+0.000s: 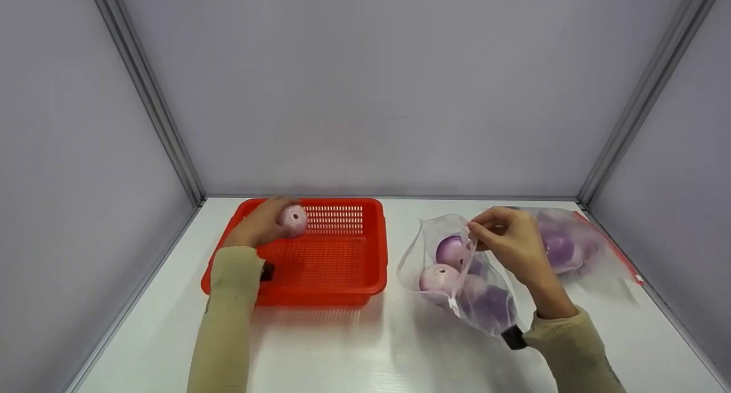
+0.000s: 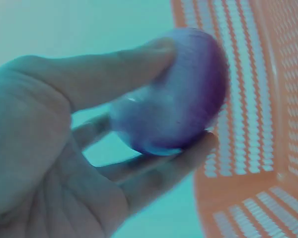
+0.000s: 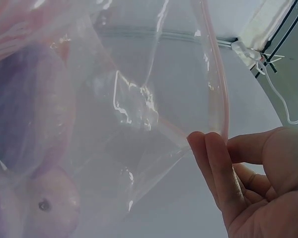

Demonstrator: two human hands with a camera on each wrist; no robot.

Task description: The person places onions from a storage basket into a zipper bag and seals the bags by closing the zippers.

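My left hand [image 1: 258,224] grips a round pink-and-purple ball [image 1: 294,220] with a small dark hole, above the left part of a red plastic basket [image 1: 374,256]. In the left wrist view, the thumb lies on one side of the ball [image 2: 188,94] and the fingers on the other. My right hand [image 1: 514,241] pinches the rim of a clear zip bag [image 1: 411,261] between thumb and fingertips. The bag's mouth gapes, and several similar balls [image 1: 440,279] lie inside. The right wrist view shows the pinched bag edge [image 3: 219,94] close up.
Behind the right hand lies a second clear bag [image 1: 608,256] with a red zip strip, holding more purple balls [image 1: 557,250]. Both stand on a white table [image 1: 320,353]. Pale panels [image 1: 365,96] enclose the back and sides.
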